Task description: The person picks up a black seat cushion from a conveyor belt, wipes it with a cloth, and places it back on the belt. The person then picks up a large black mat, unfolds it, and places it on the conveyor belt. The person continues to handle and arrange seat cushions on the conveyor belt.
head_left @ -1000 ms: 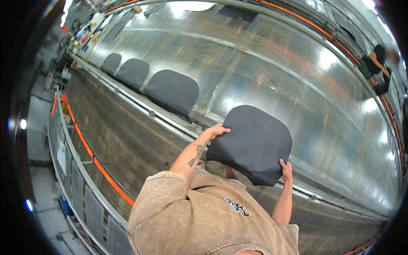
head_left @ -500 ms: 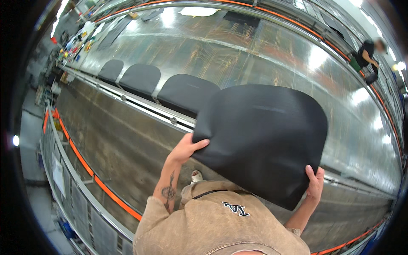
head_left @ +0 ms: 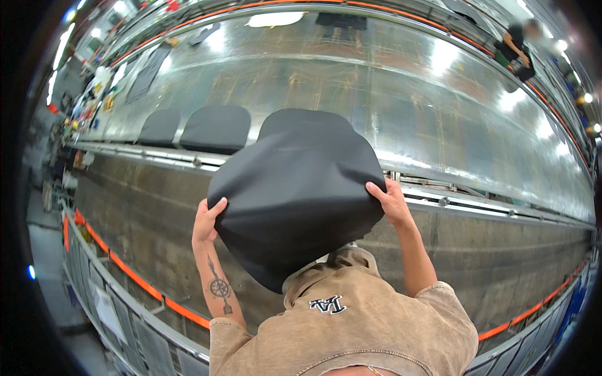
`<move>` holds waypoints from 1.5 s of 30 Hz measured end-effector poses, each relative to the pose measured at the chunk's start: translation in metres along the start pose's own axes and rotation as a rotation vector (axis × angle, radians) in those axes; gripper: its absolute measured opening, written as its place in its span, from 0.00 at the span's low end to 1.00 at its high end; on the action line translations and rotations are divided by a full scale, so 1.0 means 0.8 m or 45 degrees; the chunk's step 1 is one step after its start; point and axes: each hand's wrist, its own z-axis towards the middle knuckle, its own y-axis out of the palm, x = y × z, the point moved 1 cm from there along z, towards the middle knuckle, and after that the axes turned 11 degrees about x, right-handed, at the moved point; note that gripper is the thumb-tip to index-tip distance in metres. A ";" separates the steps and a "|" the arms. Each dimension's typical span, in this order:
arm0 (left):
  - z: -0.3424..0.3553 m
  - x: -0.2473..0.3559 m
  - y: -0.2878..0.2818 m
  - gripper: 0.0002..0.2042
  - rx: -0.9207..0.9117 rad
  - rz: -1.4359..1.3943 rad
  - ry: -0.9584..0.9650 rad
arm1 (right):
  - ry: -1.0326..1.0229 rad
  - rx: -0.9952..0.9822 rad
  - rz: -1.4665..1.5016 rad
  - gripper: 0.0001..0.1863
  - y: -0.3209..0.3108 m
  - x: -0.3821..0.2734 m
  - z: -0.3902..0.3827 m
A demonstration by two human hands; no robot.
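A large black flexible sheet (head_left: 298, 188) with rounded corners hangs in front of my body, bent and creased between my hands. My left hand (head_left: 208, 216) grips its left edge, thumb on top and fingers hidden beneath. On the opposite edge, my right hand (head_left: 387, 197) pinches it the same way. Its far part overlaps a similar black piece (head_left: 307, 118) at the table's near edge; whether the two touch I cannot tell. Two more such pieces, a middle one (head_left: 216, 125) and a left one (head_left: 159, 125), lie flat in a row on the long metal table (head_left: 407, 119).
A metal rail (head_left: 476, 203) runs along the table's near side. Behind me curves a railing with an orange strip (head_left: 135, 282). Across the table, at the far right, a person (head_left: 517, 50) works. Dark sheets (head_left: 147, 75) and a white piece (head_left: 276, 19) lie farther back.
The black sheet has moved left in view, over the nearest piece in the row, and folds more between my hands. Both hands shifted left with it, the right one rising. The whole view has turned.
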 end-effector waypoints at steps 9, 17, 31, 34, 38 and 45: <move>0.338 -0.069 -0.035 0.19 0.098 0.426 0.143 | 0.058 0.277 0.011 0.18 0.072 0.146 0.207; 0.462 -0.225 -0.027 0.19 0.053 1.013 0.313 | 0.142 0.919 -1.075 0.22 0.091 0.317 0.237; 0.442 -0.202 0.021 0.26 0.678 1.361 0.310 | 0.347 0.983 -0.861 0.20 0.105 0.306 0.262; 0.441 -0.190 0.030 0.24 0.691 1.483 0.307 | 0.421 0.956 -0.953 0.21 0.109 0.301 0.263; 0.449 -0.182 0.026 0.22 0.725 1.489 0.284 | 0.188 0.949 -1.106 0.23 0.121 0.305 0.262; 0.450 -0.192 0.026 0.22 0.728 1.520 0.245 | 0.029 0.949 -1.488 0.22 0.141 0.292 0.252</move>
